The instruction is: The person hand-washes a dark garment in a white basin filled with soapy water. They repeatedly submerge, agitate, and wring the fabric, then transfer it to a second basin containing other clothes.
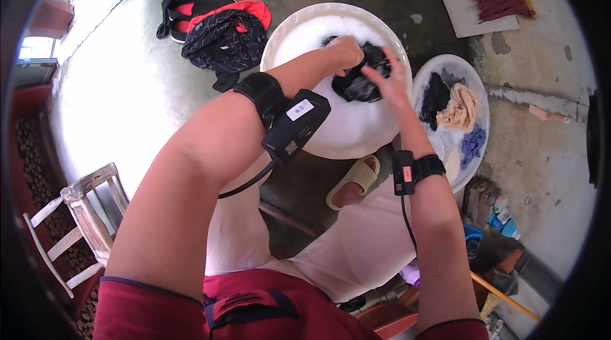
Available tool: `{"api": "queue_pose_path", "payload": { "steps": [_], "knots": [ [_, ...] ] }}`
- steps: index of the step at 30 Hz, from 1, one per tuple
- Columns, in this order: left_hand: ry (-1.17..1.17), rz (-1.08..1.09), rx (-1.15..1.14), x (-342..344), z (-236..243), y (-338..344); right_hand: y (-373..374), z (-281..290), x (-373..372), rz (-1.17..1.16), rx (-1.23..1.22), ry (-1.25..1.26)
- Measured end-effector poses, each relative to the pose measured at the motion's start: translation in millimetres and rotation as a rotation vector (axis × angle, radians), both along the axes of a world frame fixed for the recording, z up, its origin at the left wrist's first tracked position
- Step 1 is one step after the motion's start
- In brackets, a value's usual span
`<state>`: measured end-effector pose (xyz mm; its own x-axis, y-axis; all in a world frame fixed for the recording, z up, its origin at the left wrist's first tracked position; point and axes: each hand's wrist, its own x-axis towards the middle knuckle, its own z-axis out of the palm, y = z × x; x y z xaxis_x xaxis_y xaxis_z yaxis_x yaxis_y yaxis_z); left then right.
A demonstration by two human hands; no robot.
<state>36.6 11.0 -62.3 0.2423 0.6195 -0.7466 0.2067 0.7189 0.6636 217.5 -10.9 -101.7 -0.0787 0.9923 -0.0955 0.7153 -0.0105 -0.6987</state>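
A wet black garment [358,89] lies bunched in the white foam of a large, pale round basin [272,54]. My left hand [345,54] is closed on the garment's upper left part; its fingertips are partly hidden. At the garment's right side is my right hand [393,80], thumb and fingers apart, touching or just over the cloth. Both forearms reach in over the basin's near rim, each with a black strapped-on device.
Right of the basin stands a smaller white tub [482,89] with black, beige and blue cloths. Dark patterned and red clothes [224,41] lie on the floor at left. My slippered foot [356,182] is close below the basin. A wooden chair [83,219] stands at left.
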Motion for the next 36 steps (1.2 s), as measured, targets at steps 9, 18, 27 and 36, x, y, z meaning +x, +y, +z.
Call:
{"api": "queue_pose_path", "payload": {
  "steps": [9, 18, 27, 36],
  "knots": [
    [-0.008, -0.136, -0.038, 12.3, -69.8, -26.7, -46.1, -78.5, 0.8, 0.224, -0.326, -0.587],
    [-0.218, 0.418, -0.549, 32.1, -32.2, -41.0, -22.1, -26.7, -7.2, -0.008, 0.055, -0.256],
    [-0.828, 0.718, -0.301, 50.5, -12.3, -28.6, -12.4, 87.9, -27.3, -0.258, 0.095, 0.365],
    [-0.360, 0.613, 0.026, 51.5, 60.4, -40.2, 5.8, 102.6, -13.8, -0.244, -0.253, 0.876]
  ]
}}
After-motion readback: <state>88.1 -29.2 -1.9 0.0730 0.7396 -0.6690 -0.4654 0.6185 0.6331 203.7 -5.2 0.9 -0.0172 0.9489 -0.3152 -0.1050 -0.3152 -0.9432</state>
